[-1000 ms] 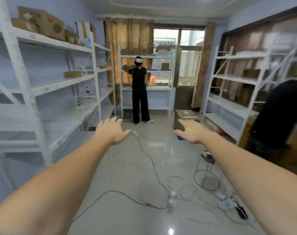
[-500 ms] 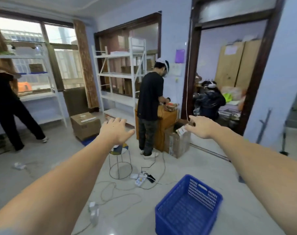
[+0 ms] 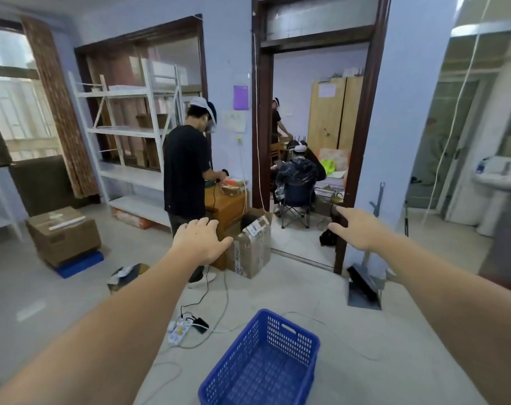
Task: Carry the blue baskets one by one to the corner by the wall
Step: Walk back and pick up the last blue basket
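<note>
A blue perforated plastic basket stands empty on the pale floor at the bottom centre, with a handle slot in its far wall. My left hand is stretched forward above and to the left of it, fingers apart, holding nothing. My right hand reaches forward on the right, also empty with fingers spread. Both hands are well above the basket and touch nothing.
A person in black stands by a wooden cabinet and an open cardboard box. A power strip and cables lie left of the basket. White shelving, a box on blue pads, a doorway with seated people, a dustpan.
The view has swung right, from the shelf room to the doorway side. The blue basket has come into view and now sits lower centre. Both hands stay outstretched and empty.
</note>
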`<control>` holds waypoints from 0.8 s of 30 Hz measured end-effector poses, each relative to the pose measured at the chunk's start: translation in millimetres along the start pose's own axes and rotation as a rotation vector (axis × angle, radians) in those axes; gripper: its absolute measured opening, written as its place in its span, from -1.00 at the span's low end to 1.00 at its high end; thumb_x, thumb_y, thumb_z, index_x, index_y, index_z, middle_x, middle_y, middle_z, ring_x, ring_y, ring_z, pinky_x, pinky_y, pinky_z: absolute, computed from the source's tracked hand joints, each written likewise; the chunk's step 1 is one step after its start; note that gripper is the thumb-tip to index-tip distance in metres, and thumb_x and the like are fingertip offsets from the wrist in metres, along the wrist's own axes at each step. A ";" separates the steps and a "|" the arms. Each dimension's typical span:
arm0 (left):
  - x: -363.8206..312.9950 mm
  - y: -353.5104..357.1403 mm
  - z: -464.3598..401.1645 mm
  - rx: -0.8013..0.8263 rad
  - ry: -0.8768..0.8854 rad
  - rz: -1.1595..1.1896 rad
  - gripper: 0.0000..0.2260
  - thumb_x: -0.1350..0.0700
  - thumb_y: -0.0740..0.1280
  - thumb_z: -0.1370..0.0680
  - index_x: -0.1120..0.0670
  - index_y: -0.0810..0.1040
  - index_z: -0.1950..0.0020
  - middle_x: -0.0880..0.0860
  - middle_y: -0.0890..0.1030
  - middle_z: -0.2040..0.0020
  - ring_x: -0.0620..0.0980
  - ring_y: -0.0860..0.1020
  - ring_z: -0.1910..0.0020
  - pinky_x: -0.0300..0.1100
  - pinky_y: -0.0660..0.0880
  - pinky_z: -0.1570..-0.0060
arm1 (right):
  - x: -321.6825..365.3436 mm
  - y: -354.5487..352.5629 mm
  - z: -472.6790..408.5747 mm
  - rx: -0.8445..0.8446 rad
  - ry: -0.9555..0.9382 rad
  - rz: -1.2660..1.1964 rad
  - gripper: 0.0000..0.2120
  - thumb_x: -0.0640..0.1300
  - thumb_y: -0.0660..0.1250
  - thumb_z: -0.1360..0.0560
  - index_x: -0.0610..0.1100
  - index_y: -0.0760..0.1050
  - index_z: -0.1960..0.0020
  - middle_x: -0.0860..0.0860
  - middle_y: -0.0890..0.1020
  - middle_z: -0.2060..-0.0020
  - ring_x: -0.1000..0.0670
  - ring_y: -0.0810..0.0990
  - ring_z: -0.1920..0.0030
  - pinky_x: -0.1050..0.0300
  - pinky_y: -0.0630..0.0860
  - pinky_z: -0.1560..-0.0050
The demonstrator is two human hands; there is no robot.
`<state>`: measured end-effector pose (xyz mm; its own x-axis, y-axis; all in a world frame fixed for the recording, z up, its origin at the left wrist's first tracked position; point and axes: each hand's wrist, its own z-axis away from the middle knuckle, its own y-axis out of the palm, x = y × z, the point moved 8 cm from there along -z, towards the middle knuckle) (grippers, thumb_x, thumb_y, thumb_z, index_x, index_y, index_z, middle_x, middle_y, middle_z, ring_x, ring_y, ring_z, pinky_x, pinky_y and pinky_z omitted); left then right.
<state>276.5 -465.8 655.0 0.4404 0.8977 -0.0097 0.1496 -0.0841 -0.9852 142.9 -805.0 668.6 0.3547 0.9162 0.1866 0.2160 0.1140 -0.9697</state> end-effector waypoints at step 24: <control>-89.8 103.1 -286.5 0.090 -0.077 -0.043 -0.31 -0.37 0.06 -0.55 -0.01 0.27 -0.57 0.06 0.35 -0.53 0.12 0.35 -0.48 0.11 0.32 -0.41 | -148.1 92.2 -292.2 0.222 0.001 0.025 -0.23 0.36 0.05 -0.56 -0.02 0.04 -0.64 -0.09 0.19 -0.60 -0.18 0.18 -0.57 -0.15 0.17 -0.54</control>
<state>506.0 -679.0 603.4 0.3654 0.9306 0.0235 0.0852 -0.0083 -0.9963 376.2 -1042.4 597.6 0.3585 0.9194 0.1618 0.0017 0.1727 -0.9850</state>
